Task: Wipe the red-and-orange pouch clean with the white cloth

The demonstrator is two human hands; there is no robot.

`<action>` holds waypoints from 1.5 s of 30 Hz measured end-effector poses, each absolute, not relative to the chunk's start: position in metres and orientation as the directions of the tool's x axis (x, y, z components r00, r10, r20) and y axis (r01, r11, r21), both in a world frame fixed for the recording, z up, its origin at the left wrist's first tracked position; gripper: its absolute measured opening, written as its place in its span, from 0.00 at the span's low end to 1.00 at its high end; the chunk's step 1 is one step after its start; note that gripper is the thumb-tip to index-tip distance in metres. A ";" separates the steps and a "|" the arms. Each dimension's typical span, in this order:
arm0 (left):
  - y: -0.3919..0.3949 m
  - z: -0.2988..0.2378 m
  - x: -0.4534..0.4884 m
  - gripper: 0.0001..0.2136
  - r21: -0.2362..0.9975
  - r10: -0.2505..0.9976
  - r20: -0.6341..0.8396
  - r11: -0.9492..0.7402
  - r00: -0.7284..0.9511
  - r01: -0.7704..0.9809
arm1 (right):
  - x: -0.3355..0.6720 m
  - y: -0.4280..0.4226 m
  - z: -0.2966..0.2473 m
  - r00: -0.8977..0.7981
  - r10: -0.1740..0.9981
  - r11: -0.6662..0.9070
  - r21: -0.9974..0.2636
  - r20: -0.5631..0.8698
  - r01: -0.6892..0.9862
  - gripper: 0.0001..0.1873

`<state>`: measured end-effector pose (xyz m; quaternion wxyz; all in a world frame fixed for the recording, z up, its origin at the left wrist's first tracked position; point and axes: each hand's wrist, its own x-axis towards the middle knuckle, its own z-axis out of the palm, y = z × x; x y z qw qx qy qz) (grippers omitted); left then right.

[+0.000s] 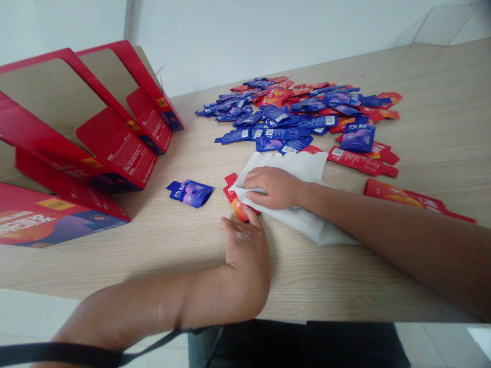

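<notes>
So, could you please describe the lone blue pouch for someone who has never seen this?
On the table, find the large red boxes at the left. Between them and the left hand lies a blue pouch with a purple design. Unlike the blue pouches heaped farther back, it touches no other pouch.

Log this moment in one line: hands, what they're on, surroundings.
Left hand: at red pouch | Right hand: gripping white cloth, partly over that pouch | Nearby: loose blue pouch, pouch pile, open red boxes
</notes>
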<state>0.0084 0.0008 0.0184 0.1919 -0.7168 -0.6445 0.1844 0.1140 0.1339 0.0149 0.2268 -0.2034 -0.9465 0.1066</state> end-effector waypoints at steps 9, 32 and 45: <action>0.001 0.020 0.009 0.24 -0.574 0.994 -0.034 -0.104 0.103 0.812 | 0.114 0.133 0.016 -0.813 0.438 0.893 -0.284 0.382 0.348 0.11; 0.002 0.019 0.009 0.25 -0.562 0.994 -0.030 -0.106 0.108 0.820 | 0.115 0.134 0.014 -0.833 0.397 0.912 -0.267 0.384 0.312 0.10; 0.002 0.018 0.009 0.25 -0.643 0.992 -0.042 -0.120 0.122 0.757 | 0.114 0.135 0.014 -0.796 0.472 0.879 -0.268 0.379 0.394 0.11</action>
